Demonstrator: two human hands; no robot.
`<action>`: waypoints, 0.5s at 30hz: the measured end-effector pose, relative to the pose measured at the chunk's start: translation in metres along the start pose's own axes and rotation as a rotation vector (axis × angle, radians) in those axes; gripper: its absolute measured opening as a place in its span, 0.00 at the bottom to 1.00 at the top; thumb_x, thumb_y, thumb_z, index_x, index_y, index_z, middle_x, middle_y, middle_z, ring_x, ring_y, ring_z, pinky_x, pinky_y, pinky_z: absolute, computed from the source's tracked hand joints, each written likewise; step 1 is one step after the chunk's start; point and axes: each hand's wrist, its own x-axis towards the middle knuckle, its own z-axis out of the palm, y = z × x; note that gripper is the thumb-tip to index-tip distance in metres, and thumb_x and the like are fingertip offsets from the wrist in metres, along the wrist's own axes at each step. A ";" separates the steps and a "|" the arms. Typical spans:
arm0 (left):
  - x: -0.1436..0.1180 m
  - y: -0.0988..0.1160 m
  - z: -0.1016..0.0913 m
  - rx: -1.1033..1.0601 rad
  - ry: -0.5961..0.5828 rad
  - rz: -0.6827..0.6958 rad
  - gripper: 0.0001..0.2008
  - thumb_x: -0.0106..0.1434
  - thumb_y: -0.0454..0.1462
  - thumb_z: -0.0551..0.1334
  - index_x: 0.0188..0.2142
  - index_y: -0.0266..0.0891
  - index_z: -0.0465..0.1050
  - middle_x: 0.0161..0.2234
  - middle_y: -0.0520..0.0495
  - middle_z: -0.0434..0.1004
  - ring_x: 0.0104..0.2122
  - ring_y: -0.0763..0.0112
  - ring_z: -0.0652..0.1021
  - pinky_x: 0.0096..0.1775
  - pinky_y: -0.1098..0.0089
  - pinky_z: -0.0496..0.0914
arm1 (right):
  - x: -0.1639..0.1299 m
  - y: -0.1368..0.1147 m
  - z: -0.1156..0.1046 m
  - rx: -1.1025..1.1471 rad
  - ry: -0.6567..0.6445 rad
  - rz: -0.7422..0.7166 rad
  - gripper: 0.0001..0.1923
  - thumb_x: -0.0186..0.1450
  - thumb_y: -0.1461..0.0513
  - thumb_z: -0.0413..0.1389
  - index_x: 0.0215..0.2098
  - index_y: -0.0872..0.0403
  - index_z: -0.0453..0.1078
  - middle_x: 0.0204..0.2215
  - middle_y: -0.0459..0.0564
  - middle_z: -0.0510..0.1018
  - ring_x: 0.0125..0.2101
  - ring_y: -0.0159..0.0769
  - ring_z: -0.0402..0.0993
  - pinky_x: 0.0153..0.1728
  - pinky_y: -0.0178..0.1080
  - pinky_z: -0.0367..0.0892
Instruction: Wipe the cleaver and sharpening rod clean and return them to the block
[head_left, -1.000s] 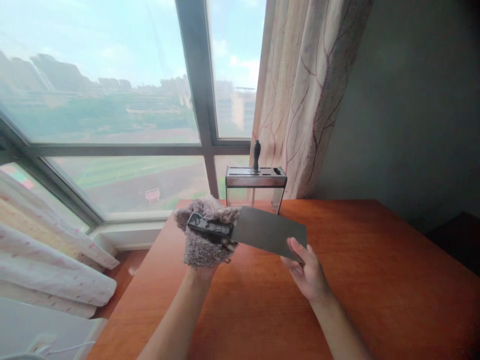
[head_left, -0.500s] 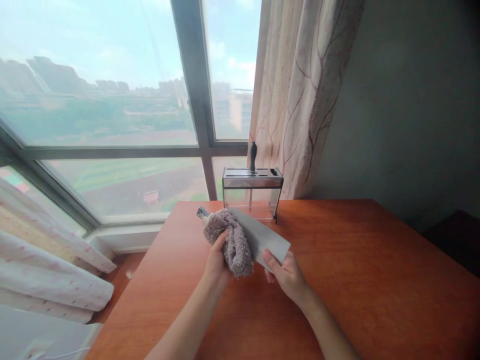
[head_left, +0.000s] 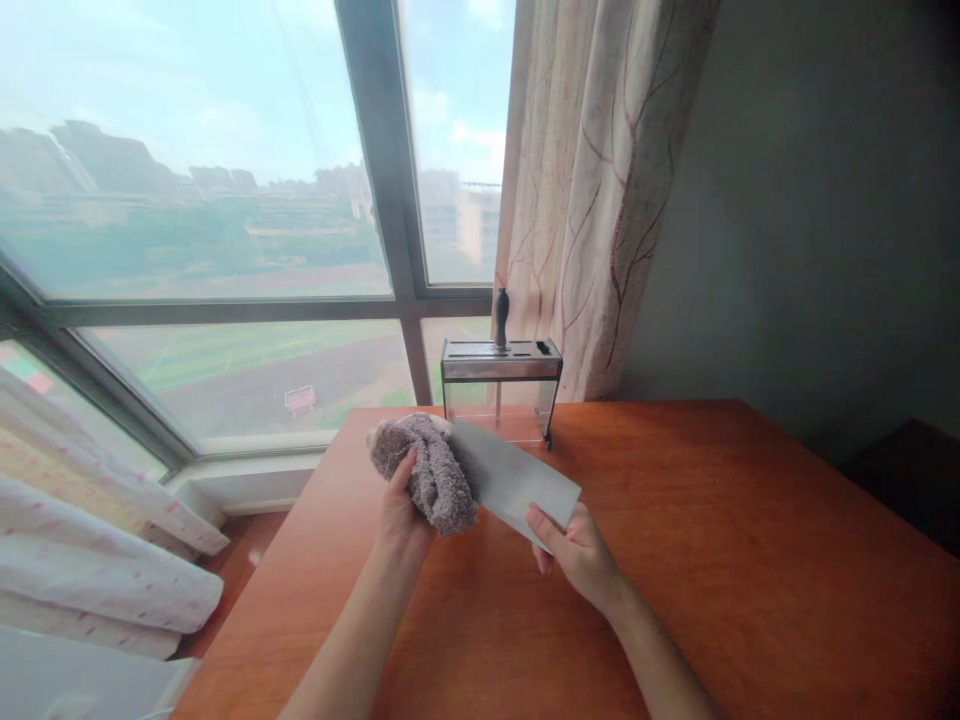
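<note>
Over the wooden table [head_left: 750,560], a cleaver [head_left: 517,480] is pinched at its far corner by the right hand [head_left: 577,555] while a fuzzy cloth [head_left: 427,470] is clamped round the handle end by the left hand [head_left: 401,515], so fingers could easily get sliced if that edge slips.

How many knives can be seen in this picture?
2. A wide grey steel cleaver is held above the orange wooden table by both hands. One black handle stands up from the metal and clear knife block; other slots look empty.

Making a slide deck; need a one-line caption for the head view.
Left hand wraps a grey cloth around a cleaver; right hand steadies its blade.
</note>
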 end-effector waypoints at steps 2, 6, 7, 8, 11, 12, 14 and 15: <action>0.003 0.001 0.000 -0.005 0.004 0.003 0.06 0.59 0.33 0.60 0.36 0.34 0.74 0.28 0.45 0.81 0.27 0.65 0.81 0.37 0.67 0.76 | -0.001 0.001 -0.002 -0.125 0.002 -0.046 0.23 0.68 0.52 0.47 0.19 0.54 0.63 0.12 0.42 0.64 0.15 0.28 0.61 0.20 0.32 0.55; 0.012 0.001 -0.004 0.013 0.027 -0.008 0.07 0.59 0.33 0.60 0.37 0.34 0.73 0.29 0.46 0.80 0.29 0.65 0.81 0.37 0.66 0.76 | -0.001 0.001 0.000 -0.602 0.006 -0.334 0.19 0.69 0.55 0.47 0.24 0.55 0.66 0.18 0.46 0.67 0.20 0.31 0.63 0.24 0.35 0.52; 0.015 0.000 -0.006 0.026 0.038 -0.015 0.07 0.59 0.33 0.60 0.37 0.34 0.73 0.29 0.46 0.80 0.29 0.64 0.81 0.38 0.65 0.76 | 0.000 0.000 0.000 -0.696 -0.003 -0.402 0.19 0.69 0.56 0.46 0.25 0.55 0.67 0.18 0.46 0.67 0.21 0.31 0.63 0.24 0.35 0.51; 0.018 0.000 -0.008 0.037 0.047 -0.019 0.06 0.59 0.33 0.60 0.36 0.34 0.73 0.28 0.46 0.80 0.29 0.64 0.80 0.38 0.65 0.76 | -0.001 -0.001 0.001 -0.754 -0.013 -0.447 0.19 0.70 0.56 0.45 0.25 0.55 0.68 0.19 0.47 0.67 0.21 0.32 0.63 0.25 0.36 0.51; 0.022 -0.002 -0.012 0.045 0.051 -0.024 0.04 0.58 0.32 0.60 0.33 0.35 0.73 0.26 0.48 0.79 0.27 0.66 0.80 0.36 0.67 0.77 | -0.002 -0.004 0.002 -0.712 -0.023 -0.418 0.19 0.70 0.56 0.45 0.26 0.55 0.69 0.19 0.47 0.68 0.21 0.32 0.64 0.25 0.35 0.52; 0.022 -0.002 -0.012 0.047 0.046 -0.026 0.03 0.58 0.32 0.60 0.32 0.35 0.72 0.25 0.48 0.79 0.26 0.68 0.79 0.35 0.68 0.77 | -0.003 -0.005 0.003 -0.631 -0.015 -0.356 0.20 0.69 0.55 0.46 0.24 0.55 0.68 0.18 0.47 0.69 0.20 0.31 0.65 0.24 0.35 0.53; 0.018 -0.002 -0.011 0.059 0.039 -0.038 0.03 0.58 0.32 0.59 0.30 0.34 0.72 0.24 0.49 0.78 0.24 0.69 0.79 0.33 0.70 0.76 | -0.004 -0.006 0.004 -0.389 0.014 -0.184 0.23 0.68 0.52 0.47 0.19 0.55 0.66 0.15 0.46 0.68 0.19 0.30 0.65 0.24 0.34 0.57; 0.016 -0.002 -0.009 0.069 0.037 -0.052 0.03 0.58 0.32 0.59 0.29 0.34 0.72 0.23 0.49 0.78 0.23 0.70 0.78 0.32 0.70 0.76 | -0.004 -0.006 0.005 -0.247 0.024 -0.087 0.26 0.68 0.51 0.47 0.17 0.54 0.64 0.13 0.45 0.67 0.17 0.30 0.64 0.22 0.33 0.58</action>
